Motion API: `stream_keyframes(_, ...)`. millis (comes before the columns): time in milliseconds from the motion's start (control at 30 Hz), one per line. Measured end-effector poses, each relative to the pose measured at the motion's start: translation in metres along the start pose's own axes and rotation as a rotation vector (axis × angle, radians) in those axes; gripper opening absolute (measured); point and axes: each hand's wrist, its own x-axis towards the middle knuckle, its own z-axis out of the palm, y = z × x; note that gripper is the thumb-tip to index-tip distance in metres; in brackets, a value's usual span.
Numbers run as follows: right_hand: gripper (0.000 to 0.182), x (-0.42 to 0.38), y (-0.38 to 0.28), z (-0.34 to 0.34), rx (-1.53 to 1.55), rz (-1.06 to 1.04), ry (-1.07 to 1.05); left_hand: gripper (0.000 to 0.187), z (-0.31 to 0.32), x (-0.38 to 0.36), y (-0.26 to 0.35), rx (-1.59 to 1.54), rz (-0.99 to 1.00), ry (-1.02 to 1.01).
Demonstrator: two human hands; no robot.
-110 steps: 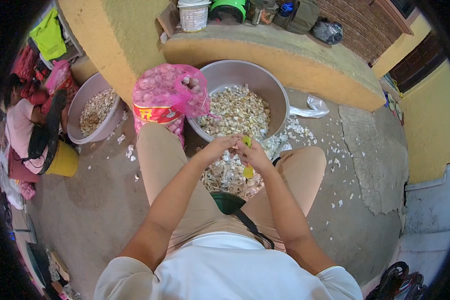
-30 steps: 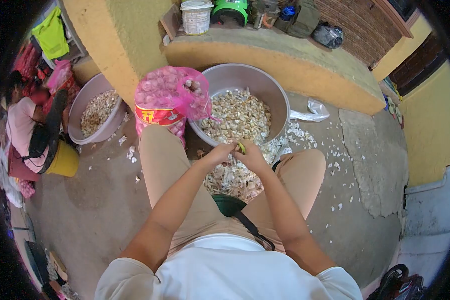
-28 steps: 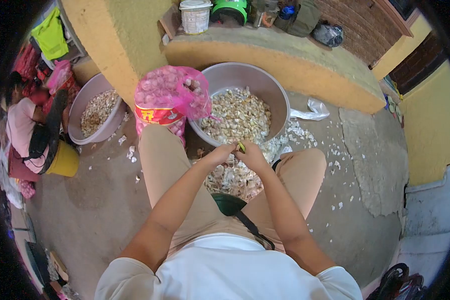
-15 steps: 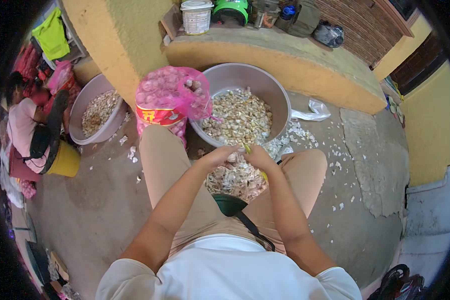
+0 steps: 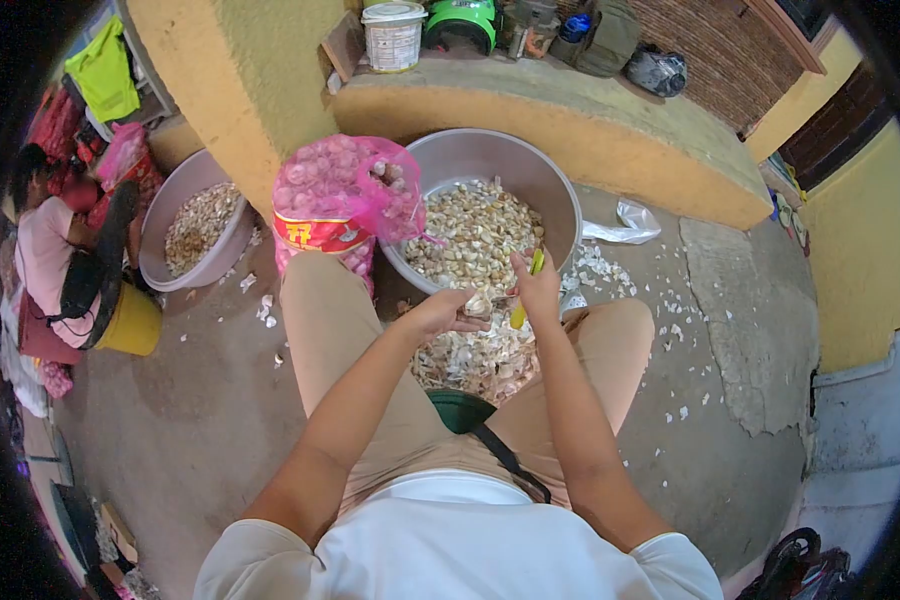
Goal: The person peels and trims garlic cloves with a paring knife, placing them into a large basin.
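Note:
My left hand (image 5: 442, 313) holds a whitish garlic bulb (image 5: 478, 303) over the heap of garlic skins (image 5: 475, 358) between my knees. Closed round a yellow-green tool (image 5: 518, 316), probably a knife, my right hand (image 5: 538, 288) is just right of the bulb and apart from it, near the basin's front rim. The large grey basin (image 5: 568, 190) ahead holds many loose garlic cloves (image 5: 475, 235). Against its left side stands a pink mesh sack (image 5: 315, 185) full of garlic bulbs.
At the left a person (image 5: 55, 240) sits by a yellow bucket (image 5: 130, 318) and a second basin (image 5: 153, 240) of cloves. A ledge (image 5: 570, 125) behind my basin bears a white bucket (image 5: 393, 38) and bags. Peel scraps and a plastic bag (image 5: 625, 222) lie on the floor.
My hands were together at the bulb and are now apart. My right hand has moved right and forward with the yellow-green tool; my left hand has turned more palm up, showing the bulb.

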Motion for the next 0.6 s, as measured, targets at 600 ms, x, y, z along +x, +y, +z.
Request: stream_keyframes(600,0.026,-0.034,0.018,0.013,-0.223,-0.125,-0.506,0.036,-0.001,0.005,-0.003,0.039,0.101,0.041)
